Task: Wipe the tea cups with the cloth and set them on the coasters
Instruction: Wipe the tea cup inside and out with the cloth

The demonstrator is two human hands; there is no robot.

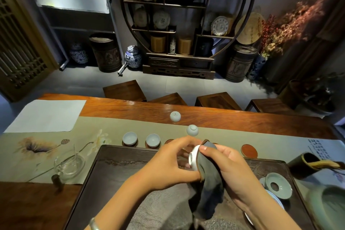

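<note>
third cup under the cloth

above the dark wooden tea tray [119,170], a small pale celadon tea cup [194,158] is held on its side, foot toward the camera. the left hand [168,162] curls its fingers [183,143] round the cup; the right hand [229,164] pinches a dark grey cloth [210,179] against the cup's wall, thumb on top. two wiped-looking cups [130,138] [153,140] already sit upright on coasters at the tray's far edge. a bare round red-brown coaster [249,150] waits to the right, and two more cups [175,116] [192,130] lie upturned on the bench runner [93,123]. wiping is mid-step; next, i judge, this cup needs turning upright and lowering onto a free coaster.
</note>
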